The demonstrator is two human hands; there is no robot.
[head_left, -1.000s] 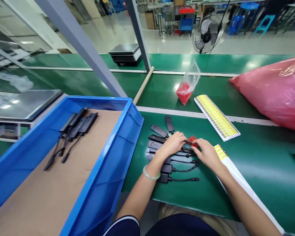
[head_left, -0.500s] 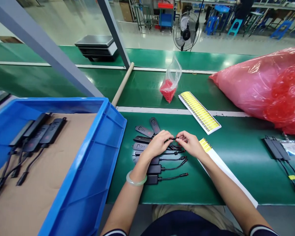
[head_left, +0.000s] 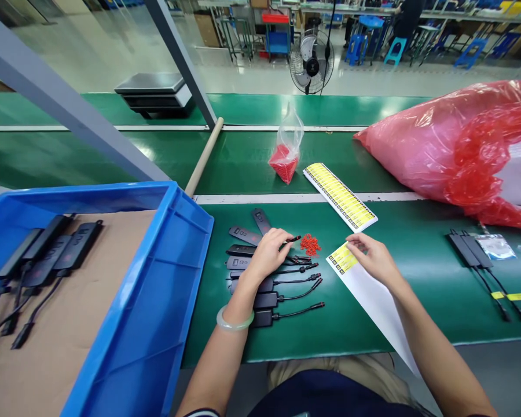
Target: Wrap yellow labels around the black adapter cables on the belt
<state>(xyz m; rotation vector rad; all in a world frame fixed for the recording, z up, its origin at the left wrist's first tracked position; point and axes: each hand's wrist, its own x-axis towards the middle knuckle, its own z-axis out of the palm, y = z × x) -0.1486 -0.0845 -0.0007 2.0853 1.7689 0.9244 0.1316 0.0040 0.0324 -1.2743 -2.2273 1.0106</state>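
My left hand (head_left: pixel 269 253) is closed in a pinch on a thin black cable (head_left: pixel 293 238), whose connector end sticks out past the fingertips. Below and around that hand lie several black controller boxes (head_left: pixel 265 300) with short cables, roughly in a column. Right beside the held connector is a small heap of red rings (head_left: pixel 310 245). My right hand (head_left: pixel 370 255) has its thumb and forefinger closed at the top edge of a white sheet with yellow labels (head_left: pixel 342 258). Whether a single label is between those fingertips cannot be made out.
A blue bin (head_left: pixel 191 243) holding more black boxes stands at left. Behind the hands are another label sheet (head_left: pixel 341 197) and a clear bag of red bits (head_left: pixel 285 162). A big red plastic bag (head_left: pixel 421 145) and two cabled boxes (head_left: pixel 464 249) sit at right.
My right hand has left the connector and moved right onto the label sheet, which has shifted and turned a little. The red ring heap is now uncovered. My left hand keeps the cable.
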